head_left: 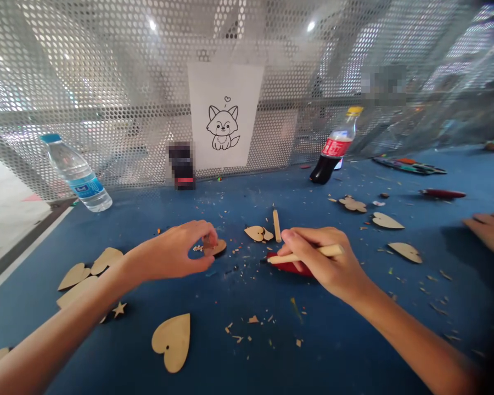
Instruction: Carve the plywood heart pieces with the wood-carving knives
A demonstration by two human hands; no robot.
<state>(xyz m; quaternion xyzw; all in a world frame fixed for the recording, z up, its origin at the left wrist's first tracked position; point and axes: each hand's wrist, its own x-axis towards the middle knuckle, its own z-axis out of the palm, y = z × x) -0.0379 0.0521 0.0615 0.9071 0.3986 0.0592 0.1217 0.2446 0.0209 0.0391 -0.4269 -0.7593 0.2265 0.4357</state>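
Observation:
My left hand (180,249) pinches a small wooden cut-out piece (214,248) with thumb and fingertips, just above the blue table (239,362). My right hand (323,258) is closed around a wooden stick (308,254) that points left, its tip over a red piece (290,267) lying under the hand. A small wooden heart (256,233) and a short upright stick (276,225) lie between and beyond the two hands. Wood chips are scattered around them.
Wooden hearts lie at left (91,269), front (173,340) and right (387,221). A water bottle (77,174) and cola bottle (334,149) stand by the perforated metal wall, with a fox drawing (224,115) on it. Another person's hand (490,230) rests at the right edge.

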